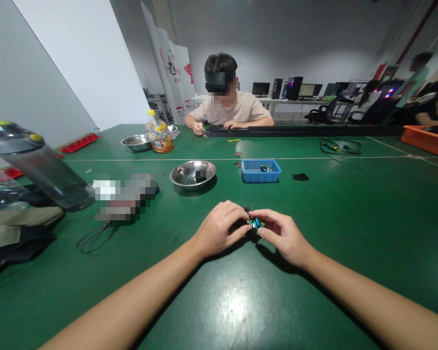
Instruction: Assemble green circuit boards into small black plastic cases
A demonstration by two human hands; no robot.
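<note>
Left to right: water bottle (40,165) lying far left, steel bowl (192,174) with black parts mid-table, blue tray (261,170) right of it. Left hand (219,229) and right hand (279,233) both pinched narrow on a small blue-green component (255,223), just above the green table (350,218). Risk: tiny part, fingertip-only grip; a slip likely drops it, too much squeeze could bend it

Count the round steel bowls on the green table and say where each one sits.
2. One steel bowl sits just beyond the hands, left of the blue tray. The other steel bowl is farther back, beside the bottle. Clutter at the left could hide more.
</note>
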